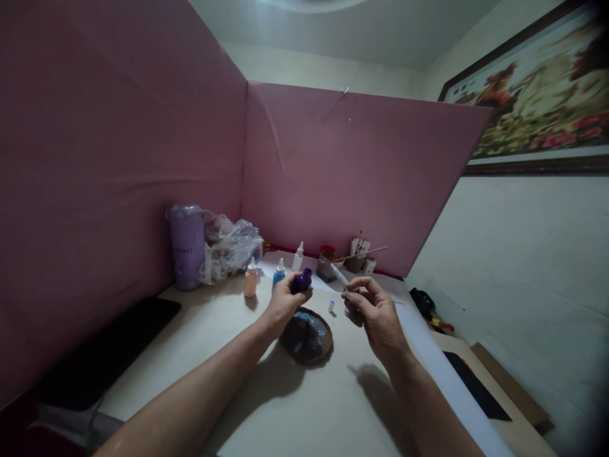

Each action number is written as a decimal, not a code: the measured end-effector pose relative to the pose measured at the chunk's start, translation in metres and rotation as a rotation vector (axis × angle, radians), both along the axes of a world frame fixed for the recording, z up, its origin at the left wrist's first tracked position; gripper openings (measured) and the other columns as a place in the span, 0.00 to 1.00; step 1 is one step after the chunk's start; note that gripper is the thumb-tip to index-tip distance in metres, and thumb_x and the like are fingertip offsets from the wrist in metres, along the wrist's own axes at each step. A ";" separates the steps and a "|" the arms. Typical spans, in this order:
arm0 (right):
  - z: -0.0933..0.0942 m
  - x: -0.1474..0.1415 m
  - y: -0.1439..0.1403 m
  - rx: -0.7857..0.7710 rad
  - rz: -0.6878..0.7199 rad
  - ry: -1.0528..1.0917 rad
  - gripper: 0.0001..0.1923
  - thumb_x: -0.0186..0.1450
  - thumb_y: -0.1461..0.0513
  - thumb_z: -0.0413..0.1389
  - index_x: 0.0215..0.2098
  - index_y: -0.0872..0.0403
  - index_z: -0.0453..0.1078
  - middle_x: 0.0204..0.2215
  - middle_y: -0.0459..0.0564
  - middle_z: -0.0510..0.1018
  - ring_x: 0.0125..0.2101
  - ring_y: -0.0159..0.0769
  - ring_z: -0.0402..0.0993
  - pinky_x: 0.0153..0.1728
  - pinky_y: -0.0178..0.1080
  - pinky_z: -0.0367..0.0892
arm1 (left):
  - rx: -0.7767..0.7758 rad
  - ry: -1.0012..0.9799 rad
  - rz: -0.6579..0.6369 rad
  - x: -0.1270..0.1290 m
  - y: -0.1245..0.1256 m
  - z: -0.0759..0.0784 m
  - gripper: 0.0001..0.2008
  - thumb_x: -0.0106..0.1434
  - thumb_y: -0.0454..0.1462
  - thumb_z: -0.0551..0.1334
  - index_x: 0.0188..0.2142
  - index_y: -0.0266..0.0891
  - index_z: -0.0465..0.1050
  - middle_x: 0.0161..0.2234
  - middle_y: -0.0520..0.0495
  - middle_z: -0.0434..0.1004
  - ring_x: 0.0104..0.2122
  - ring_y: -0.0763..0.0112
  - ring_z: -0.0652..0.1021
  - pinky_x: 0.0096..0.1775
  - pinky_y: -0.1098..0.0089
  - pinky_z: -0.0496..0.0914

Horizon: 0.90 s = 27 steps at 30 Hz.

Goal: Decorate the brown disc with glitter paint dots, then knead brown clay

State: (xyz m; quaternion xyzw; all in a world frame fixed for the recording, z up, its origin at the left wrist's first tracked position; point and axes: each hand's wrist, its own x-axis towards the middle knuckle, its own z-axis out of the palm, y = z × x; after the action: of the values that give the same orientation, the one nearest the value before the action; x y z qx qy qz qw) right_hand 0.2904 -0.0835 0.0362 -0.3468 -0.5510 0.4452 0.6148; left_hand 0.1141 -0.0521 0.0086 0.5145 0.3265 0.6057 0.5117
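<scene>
My left hand (284, 303) is closed around a small dark purple bottle (303, 280), tilted with its uncapped neck toward the upper right. In my right hand (375, 311), thumb and fingers pinch a slim white pen-shaped tool (339, 276) pointing up and left; its exact kind is unclear. Below my left hand lies a dark, roundish, lumpy piece (307, 339) with blue paint marks on top. A small white cap with a blue end (332, 306) stands on the table between the hands. Just behind my left hand is a blue bottle with a white nozzle (278, 274).
An orange bottle (250, 279) and a white bottle (298, 257) stand on the table (228, 346). Behind are a jar with a brush across it (326, 266) and a brush holder (358, 254). Left are a purple tumbler (187, 247) and plastic bags (231, 244). Pink panels enclose the back.
</scene>
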 end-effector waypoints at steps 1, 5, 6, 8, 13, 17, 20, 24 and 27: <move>0.000 0.000 0.000 0.008 0.003 -0.009 0.14 0.55 0.58 0.64 0.35 0.53 0.67 0.22 0.40 0.69 0.17 0.23 0.57 0.14 0.27 0.50 | -0.004 -0.010 0.014 -0.001 0.001 0.002 0.19 0.45 0.37 0.68 0.38 0.36 0.69 0.30 0.52 0.71 0.30 0.75 0.69 0.31 0.75 0.60; 0.000 -0.001 -0.003 0.091 -0.053 -0.085 0.22 0.55 0.57 0.65 0.46 0.52 0.68 0.35 0.47 0.74 0.24 0.26 0.65 0.21 0.30 0.62 | 0.000 -0.024 0.048 -0.006 0.003 0.007 0.20 0.44 0.37 0.68 0.38 0.36 0.69 0.29 0.51 0.72 0.29 0.75 0.69 0.30 0.75 0.60; 0.000 -0.002 -0.004 0.117 -0.089 -0.102 0.21 0.56 0.57 0.64 0.46 0.52 0.68 0.34 0.47 0.74 0.24 0.27 0.66 0.21 0.30 0.63 | 0.007 -0.020 0.052 -0.007 0.003 0.007 0.20 0.44 0.37 0.68 0.38 0.36 0.69 0.29 0.51 0.72 0.29 0.75 0.69 0.30 0.75 0.60; 0.001 -0.003 -0.007 0.171 -0.158 -0.106 0.18 0.60 0.55 0.61 0.46 0.52 0.69 0.30 0.46 0.74 0.23 0.27 0.65 0.21 0.30 0.63 | 0.025 -0.003 0.049 -0.007 0.002 0.007 0.19 0.44 0.37 0.68 0.37 0.36 0.70 0.29 0.51 0.72 0.29 0.76 0.68 0.30 0.75 0.60; 0.003 -0.003 -0.012 0.293 -0.233 -0.041 0.13 0.63 0.55 0.59 0.40 0.55 0.71 0.21 0.44 0.73 0.17 0.25 0.62 0.15 0.29 0.56 | 0.047 0.057 -0.028 -0.003 0.000 0.001 0.18 0.46 0.36 0.67 0.38 0.37 0.70 0.31 0.51 0.72 0.32 0.73 0.70 0.34 0.74 0.62; 0.003 -0.003 -0.013 0.328 -0.244 -0.001 0.11 0.63 0.55 0.59 0.34 0.56 0.70 0.16 0.43 0.71 0.13 0.24 0.60 0.13 0.28 0.51 | 0.079 0.130 -0.061 0.000 0.000 -0.004 0.17 0.46 0.33 0.66 0.38 0.37 0.70 0.32 0.51 0.72 0.34 0.72 0.70 0.36 0.73 0.64; 0.002 -0.002 -0.012 0.324 -0.238 0.016 0.11 0.63 0.55 0.59 0.33 0.55 0.69 0.16 0.42 0.71 0.13 0.25 0.61 0.12 0.28 0.51 | 0.102 0.180 -0.065 0.001 0.001 -0.006 0.17 0.45 0.32 0.65 0.38 0.37 0.71 0.33 0.51 0.72 0.34 0.72 0.70 0.38 0.72 0.64; 0.001 -0.002 -0.012 0.318 -0.216 -0.026 0.12 0.63 0.54 0.59 0.32 0.55 0.69 0.15 0.43 0.71 0.13 0.26 0.61 0.12 0.29 0.52 | 0.124 0.236 -0.082 0.002 0.000 -0.005 0.18 0.45 0.31 0.63 0.38 0.37 0.72 0.33 0.51 0.72 0.35 0.71 0.71 0.39 0.70 0.65; 0.001 -0.003 -0.014 0.291 -0.188 -0.068 0.13 0.63 0.53 0.59 0.32 0.55 0.69 0.15 0.43 0.71 0.13 0.25 0.59 0.13 0.30 0.52 | 0.137 0.271 -0.071 0.003 -0.003 -0.003 0.17 0.45 0.30 0.63 0.38 0.38 0.73 0.34 0.51 0.73 0.36 0.70 0.71 0.41 0.70 0.64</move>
State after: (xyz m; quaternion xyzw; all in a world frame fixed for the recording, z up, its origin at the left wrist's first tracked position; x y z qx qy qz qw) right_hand 0.2876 -0.0972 0.0374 -0.3190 -0.5953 0.2894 0.6783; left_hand 0.1175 -0.0549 0.0053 0.6364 0.3321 0.5330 0.4480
